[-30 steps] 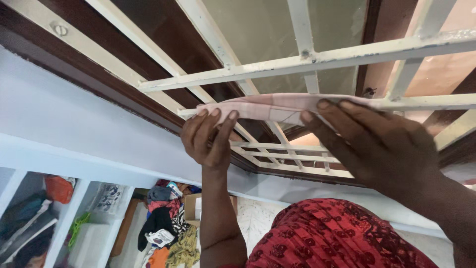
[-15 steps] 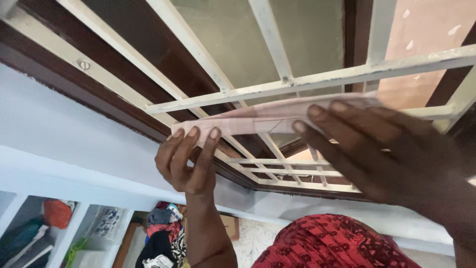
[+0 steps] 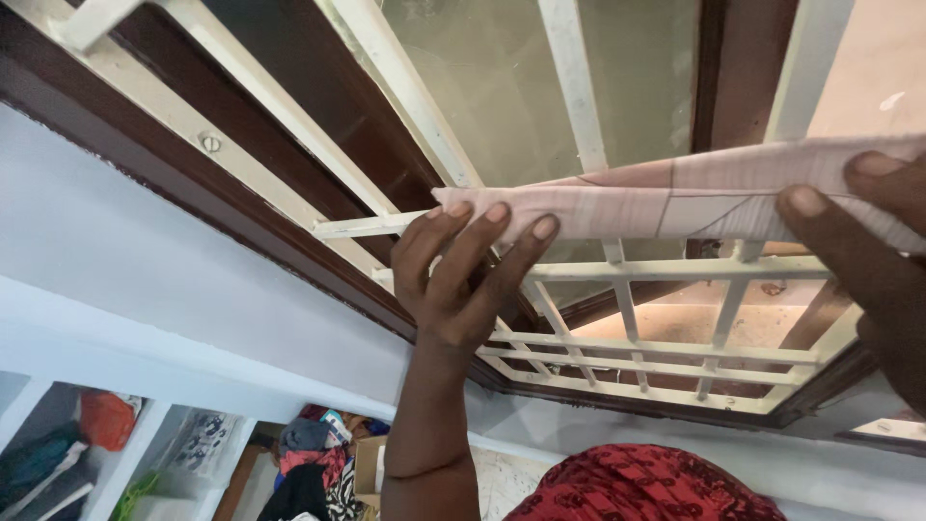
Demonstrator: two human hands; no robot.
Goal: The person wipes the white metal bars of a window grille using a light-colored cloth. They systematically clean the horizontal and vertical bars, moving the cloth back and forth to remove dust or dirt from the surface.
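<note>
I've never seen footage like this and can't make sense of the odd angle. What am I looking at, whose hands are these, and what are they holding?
There is no machine here. The one picture comes from a camera worn on a person's head, so the two bare hands are that person's own, raised toward a window.

The left hand and the right hand hold the two ends of a folded pink cloth, a long flat strip with thin lines on it, up in front of the white window grille. The grille sits in a dark brown wooden frame above a pale wall.

Below is the person's red patterned garment. At lower left, white shelves hold piled clothes and other items.
</note>
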